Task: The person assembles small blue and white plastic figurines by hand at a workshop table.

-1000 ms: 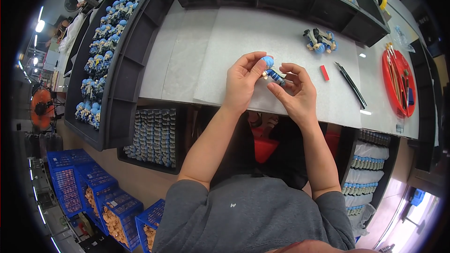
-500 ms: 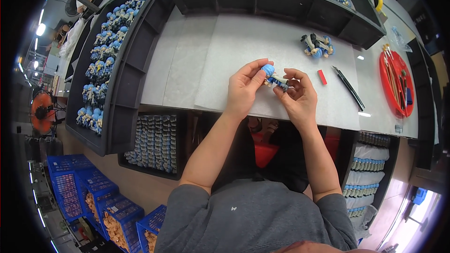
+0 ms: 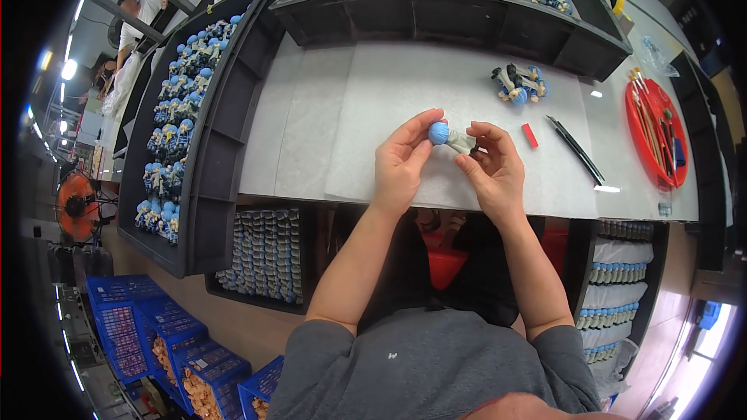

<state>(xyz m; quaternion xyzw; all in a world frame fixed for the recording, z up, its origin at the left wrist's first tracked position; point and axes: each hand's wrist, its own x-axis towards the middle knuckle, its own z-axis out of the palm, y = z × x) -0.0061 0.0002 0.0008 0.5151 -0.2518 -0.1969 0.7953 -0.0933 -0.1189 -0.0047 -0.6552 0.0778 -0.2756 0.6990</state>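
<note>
The person in the grey shirt (image 3: 436,373) sits close against the table (image 3: 311,140), forearms reaching up over its near edge. Both hands meet above the white paper sheet (image 3: 373,93) that covers the tabletop. The left hand (image 3: 401,163) and the right hand (image 3: 490,167) are both closed on one small figurine (image 3: 451,138), its round blue head pinched in the left fingertips and its pale body pinched in the right ones, so that it hangs just above the paper rather than lying on it. Just to the right of the hands a small red block (image 3: 530,135) lies on the paper, and beyond that a dark slim tool (image 3: 576,152) lies at a slant. Further back, a little heap of the same blue-headed figurines (image 3: 520,83) rests on the sheet, well apart from the hands. At the right end of the table a round red tray (image 3: 656,136) carries several thin sticks. To the left a long black bin (image 3: 183,132) stands full of upright blue-headed figurines. Along the far edge runs another black bin (image 3: 451,12) with more figurines at the back. Under the table edge sits a rack of packed rows (image 3: 268,253), and blue crates (image 3: 148,334) stand on the floor to the left.
</note>
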